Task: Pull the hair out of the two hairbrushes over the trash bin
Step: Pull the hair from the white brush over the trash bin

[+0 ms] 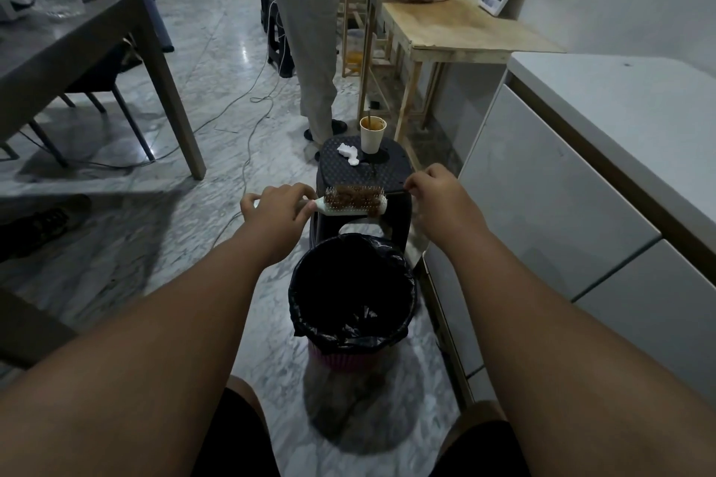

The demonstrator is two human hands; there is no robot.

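At frame centre, your left hand [277, 211] grips the white plastic hairbrush [354, 201], still matted with brown hair; your right hand [430, 192] pinches closed beside it, above the black-lined trash bin [350, 337]. Barely started.

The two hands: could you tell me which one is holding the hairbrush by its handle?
The left hand grips the white hairbrush; the right hand is pinched beside its tip.

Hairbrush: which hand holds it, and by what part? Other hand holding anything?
The left hand grips the white hairbrush by its handle. The right hand is pinched shut beside the brush tip; whether it holds hair cannot be told.
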